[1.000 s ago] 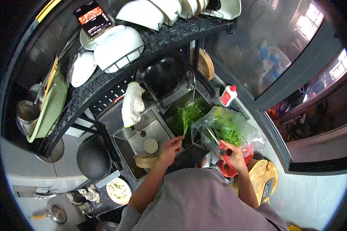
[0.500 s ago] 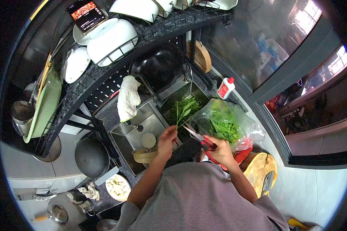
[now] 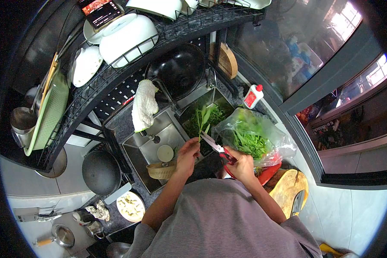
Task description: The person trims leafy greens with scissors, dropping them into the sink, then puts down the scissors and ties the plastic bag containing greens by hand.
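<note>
My left hand (image 3: 188, 155) pinches the lower stem of a leafy green sprig (image 3: 206, 116), which stands up over the right sink basin. My right hand (image 3: 241, 166) is wrapped round the red handles of a pair of scissors (image 3: 213, 143). Their blades point up and left and meet the stem just above my left fingertips; whether they cut through it is too small to tell. Beneath the sprig, more cut greens (image 3: 194, 124) lie in the right basin. A clear plastic bag (image 3: 279, 148) full of leafy greens rests by my right hand.
The left steel basin (image 3: 135, 150) holds a tan strainer basket (image 3: 161, 171). A white bottle with a red cap (image 3: 253, 96) stands behind the bag. At right lies a wooden board (image 3: 284, 195) with a knife (image 3: 297, 202). A dish rack (image 3: 172, 28) with bowls overhangs the back.
The scissors have moved up and left, so their blades now reach the stem by my left fingers. The sprig stands more upright. My view has shifted slightly.
</note>
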Demonstrator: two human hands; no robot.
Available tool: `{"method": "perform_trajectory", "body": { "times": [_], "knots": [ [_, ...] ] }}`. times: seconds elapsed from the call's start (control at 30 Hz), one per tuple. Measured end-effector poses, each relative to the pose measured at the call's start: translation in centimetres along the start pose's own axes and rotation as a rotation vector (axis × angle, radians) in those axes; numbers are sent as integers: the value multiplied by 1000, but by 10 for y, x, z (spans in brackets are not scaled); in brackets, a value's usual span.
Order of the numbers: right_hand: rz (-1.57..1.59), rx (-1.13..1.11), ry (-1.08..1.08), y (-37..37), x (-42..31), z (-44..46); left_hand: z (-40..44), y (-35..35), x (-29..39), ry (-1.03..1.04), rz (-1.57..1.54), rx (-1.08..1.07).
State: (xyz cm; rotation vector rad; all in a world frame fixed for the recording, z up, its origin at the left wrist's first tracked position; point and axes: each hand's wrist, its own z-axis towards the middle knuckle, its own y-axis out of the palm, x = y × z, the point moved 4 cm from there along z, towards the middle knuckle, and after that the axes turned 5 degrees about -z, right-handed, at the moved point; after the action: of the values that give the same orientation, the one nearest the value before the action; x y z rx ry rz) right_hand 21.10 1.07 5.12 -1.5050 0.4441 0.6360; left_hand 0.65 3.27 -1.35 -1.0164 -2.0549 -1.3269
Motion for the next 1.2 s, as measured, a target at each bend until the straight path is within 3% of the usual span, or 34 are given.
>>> {"method": "perform_trajectory", "body": {
  "times": [0.5,0.63,0.77,1.2],
  "knots": [
    [-34,46,-41,3,-3,5,-3,0,-1,-50,15,21],
    [119,50,64,-4,-7,7,4,-4,2,66,109,86],
    [-9,28,-20,-5,-13,2,7,-3,9,215,203,110],
    [-97,-12,1,10,-3,11,9,-2,7,243,332,190]
  ]
}}
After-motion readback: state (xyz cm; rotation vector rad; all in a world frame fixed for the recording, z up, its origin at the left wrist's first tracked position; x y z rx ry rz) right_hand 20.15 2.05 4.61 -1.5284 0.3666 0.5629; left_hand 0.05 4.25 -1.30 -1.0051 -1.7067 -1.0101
